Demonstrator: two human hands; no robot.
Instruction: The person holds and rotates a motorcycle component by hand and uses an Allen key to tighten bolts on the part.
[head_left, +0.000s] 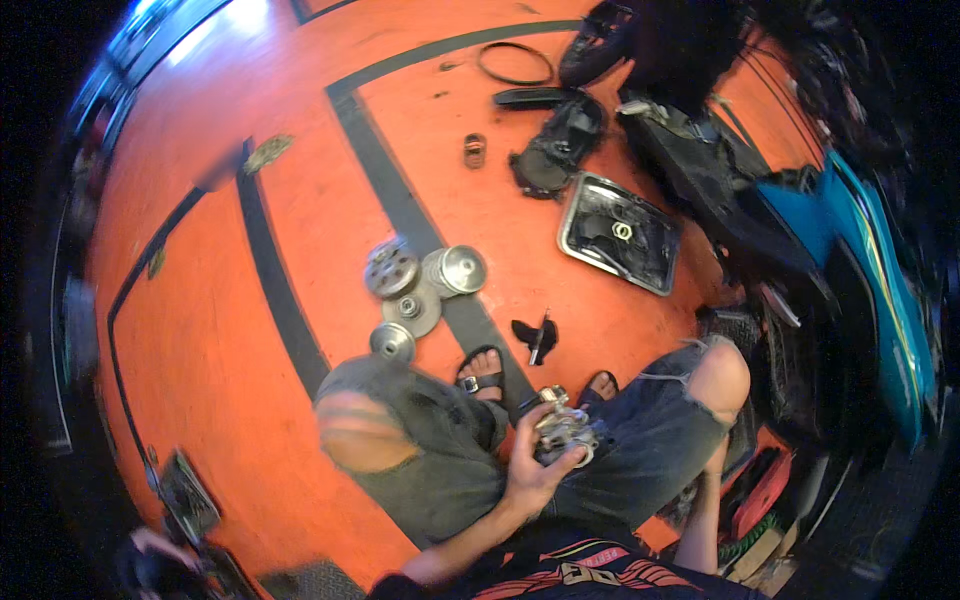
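In front of my lap, my left hand (532,465) grips a carburetor (566,432), a silver metal part with a round opening at its lower side. My fingers wrap its left side and the thumb lies along the bottom. At the right, my right hand (716,462) reaches down beside my bent knee. Its fingers are hidden, so whether it holds anything does not show. On the floor ahead of my feet is a small black piece (533,338) with a thin metal rod across it.
Round metal clutch and pulley parts (410,300) stand left of my foot. Ahead lies a metal tray (570,245) with dark contents and a pale ring. A black cover (555,150) and a belt (515,64) lie beyond. A motorbike with teal panels (880,270) stands at the right.
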